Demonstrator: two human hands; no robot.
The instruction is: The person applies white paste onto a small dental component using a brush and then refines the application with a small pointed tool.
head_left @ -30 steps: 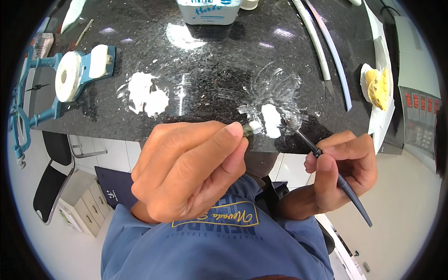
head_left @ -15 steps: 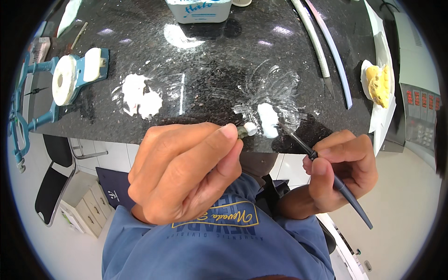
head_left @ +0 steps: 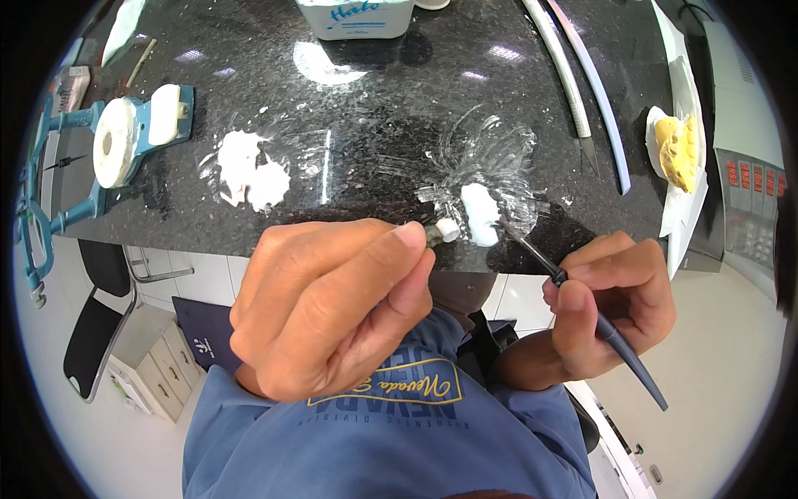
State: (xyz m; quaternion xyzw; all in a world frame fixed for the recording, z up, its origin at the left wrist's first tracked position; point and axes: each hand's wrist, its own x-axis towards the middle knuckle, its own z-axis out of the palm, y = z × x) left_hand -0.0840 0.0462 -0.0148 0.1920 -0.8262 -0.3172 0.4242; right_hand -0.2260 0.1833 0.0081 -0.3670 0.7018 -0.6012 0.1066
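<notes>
Between the thumb and fingertips of my left hand (head_left: 332, 308) is a small greenish piece with a white cap (head_left: 444, 230) poking out to the right. My right hand (head_left: 611, 291) grips a slim dark-handled tool (head_left: 619, 349), its narrow metal tip reaching up-left to the right edge of a smooth white paste patch (head_left: 480, 212). Thin white smears surround that patch on the dark speckled counter (head_left: 366, 108). A larger, lumpier white mound (head_left: 253, 170) lies left of it, above my left hand.
A blue metal device with white plaster (head_left: 141, 133) sits at left, a white tub (head_left: 356, 18) at the back. A knife (head_left: 573, 108), a long pale rod (head_left: 607, 125) and a yellow model (head_left: 675, 150) lie at right. A chair (head_left: 100, 308) and drawers (head_left: 158, 374) stand below.
Over the last second my left hand and its capped piece moved slightly left. The tool's tip shifted a little left and down toward the paste. Both grips look the same.
</notes>
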